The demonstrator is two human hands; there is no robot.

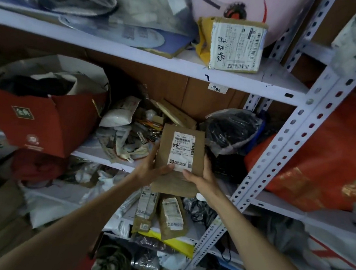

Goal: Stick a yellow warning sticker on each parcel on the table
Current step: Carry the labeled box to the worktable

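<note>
Parcel point(179, 160), brown with a white label facing the camera, is held in the air in front of the rack point(181, 66), level with the middle shelf. The left hand point(149, 168) grips its left edge and the right hand point(206, 178) its right edge, each with a thumb laid on the front and fingers curled behind. No yellow sticker shows on the face in view, and no sticker sheet or roll is to be seen; the back is hidden. No table is in view either, so the sticking looks not yet begun for this one, and how many are done cannot be told. Two small parcels point(173, 218) lean on the shelf below, with no yellow mark showing on them. The rack is white slotted steel, crammed full: a red bag point(38, 121) at left, a black bundle point(230, 128) and an orange bag point(328, 154) at right, a labelled box point(236, 45) above. The light is dim.
</note>
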